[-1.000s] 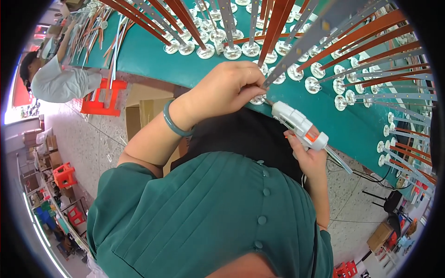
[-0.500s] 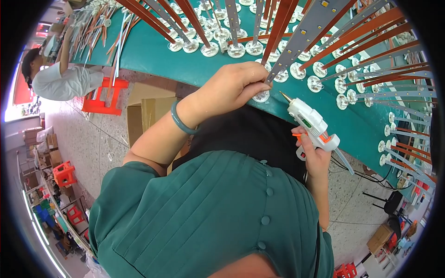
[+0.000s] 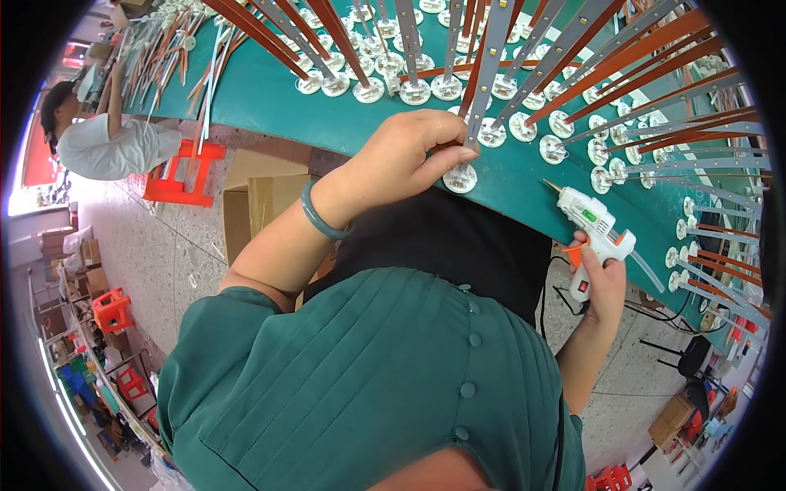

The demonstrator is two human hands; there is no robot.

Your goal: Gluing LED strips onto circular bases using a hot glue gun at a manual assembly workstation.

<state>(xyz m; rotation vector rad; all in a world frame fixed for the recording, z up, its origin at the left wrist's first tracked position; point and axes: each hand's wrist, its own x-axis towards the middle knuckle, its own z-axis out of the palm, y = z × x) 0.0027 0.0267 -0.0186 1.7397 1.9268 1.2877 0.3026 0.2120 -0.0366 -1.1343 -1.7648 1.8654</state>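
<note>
Teal bench (image 3: 327, 123) crowded with dozens of strips (image 3: 348, 49), one glue gun (image 3: 589, 217) in hand

A speckled floor (image 3: 196, 245) shows below the bench, with one cardboard box (image 3: 278, 200) left of the person's black garment. Farther left, one co-worker (image 3: 119, 149) in a pale shirt has one red stool (image 3: 184, 176) just beside; at least two more red stools stand lower along the left.

Gray and reddish-brown strips rise from round white discs, overlapping too much for an exact count. Five discs can be counted in the front row at the left.

The left hand (image 3: 413, 159), with one blue-gray bracelet (image 3: 319, 214) at the wrist, has its grip pinched on one gray strip (image 3: 486, 74) near the lower end. One white disc (image 3: 460, 181) lies just below the fingers at the bench's front edge; the fingers hide whether strip and disc touch.

The right hand (image 3: 604, 282) has its grip wrapped around the glue gun's handle, well apart from that disc, the nozzle pointing up and left over the bench. The gun has one orange trigger (image 3: 575, 252), one red switch (image 3: 583, 286) and one translucent glue stick (image 3: 648, 274) protruding behind. A green patch marks its side, the print too small to read.
</note>
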